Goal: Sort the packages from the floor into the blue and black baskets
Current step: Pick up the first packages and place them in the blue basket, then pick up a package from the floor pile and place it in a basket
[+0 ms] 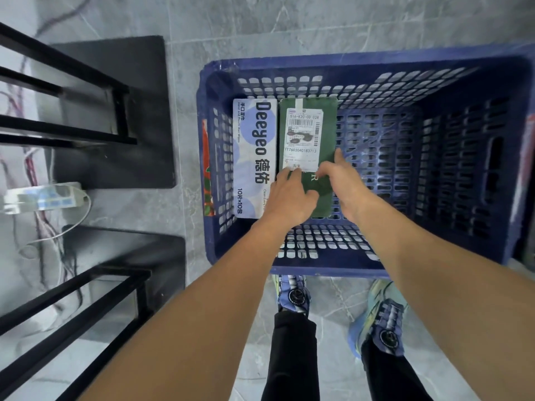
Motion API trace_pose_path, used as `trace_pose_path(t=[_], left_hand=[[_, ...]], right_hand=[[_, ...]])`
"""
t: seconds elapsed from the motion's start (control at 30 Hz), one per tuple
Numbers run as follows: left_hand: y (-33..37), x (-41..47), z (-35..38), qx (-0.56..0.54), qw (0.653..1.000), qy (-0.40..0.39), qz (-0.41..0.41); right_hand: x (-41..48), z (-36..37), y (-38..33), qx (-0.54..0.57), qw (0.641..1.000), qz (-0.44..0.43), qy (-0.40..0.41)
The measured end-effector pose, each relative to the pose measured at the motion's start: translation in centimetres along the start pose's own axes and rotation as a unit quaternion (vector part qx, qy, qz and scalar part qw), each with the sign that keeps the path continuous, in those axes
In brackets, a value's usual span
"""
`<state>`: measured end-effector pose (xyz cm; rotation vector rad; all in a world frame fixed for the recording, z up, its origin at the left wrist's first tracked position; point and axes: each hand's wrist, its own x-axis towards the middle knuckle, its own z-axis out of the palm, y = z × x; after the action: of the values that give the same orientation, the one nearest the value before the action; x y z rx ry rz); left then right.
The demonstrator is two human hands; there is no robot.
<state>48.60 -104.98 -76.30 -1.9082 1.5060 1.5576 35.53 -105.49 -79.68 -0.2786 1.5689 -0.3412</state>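
Green package (pixel 308 131) in blue basket (pixel 333 64), long axis pointing away; left hand (pixel 289 195) and right hand (pixel 346 183) press it open-fingered.

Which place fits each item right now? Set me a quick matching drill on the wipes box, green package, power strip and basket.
Things:
1 wipes box
2 green package
3 power strip
4 basket

Places:
A on the floor, left of the basket
B by the basket's left wall, inside
C just ahead of the shoes
D under the left hand and right hand

Pairs: 1-B, 2-D, 3-A, 4-C
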Motion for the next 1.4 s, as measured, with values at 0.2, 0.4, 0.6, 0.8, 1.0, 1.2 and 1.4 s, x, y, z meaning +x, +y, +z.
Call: trace_pose_path(t=[0.2,0.4,0.6,0.8,1.0,1.2,1.4], left_hand=[[3.4,-4.0,-2.4,-0.102,0.994,0.022,-0.017],[13.4,-15.3,-7.0,-0.210,0.976,0.037,0.043],[25.8,-30.0,-10.3,-0.239,0.962,0.034,0.130],[36.9,-42.5,-10.0,-0.197,0.959,-0.020,0.205],[45.9,-52.5,-7.3,-0.137,0.938,-0.103,0.302],[50.8,-59.5,-1.8,-0.038,0.899,-0.213,0.381],[51.3,-65.8,5.1,0.069,0.853,-0.305,0.419]], right_hand=[[-7.2,-1.9,-2.4,0.050,0.996,-0.079,-0.011],[-20.8,-6.7,-7.3,0.124,0.979,-0.160,0.023],[-37.2,-13.8,-12.6,0.182,0.948,-0.248,0.080],[-52.2,-21.5,-14.8,0.251,0.904,-0.314,0.143],[-65.4,-26.4,-12.8,0.347,0.833,-0.358,0.240],[-74.9,-28.8,-7.0,0.414,0.748,-0.371,0.363],[-81.6,-29.1,1.5,0.472,0.658,-0.348,0.473]])
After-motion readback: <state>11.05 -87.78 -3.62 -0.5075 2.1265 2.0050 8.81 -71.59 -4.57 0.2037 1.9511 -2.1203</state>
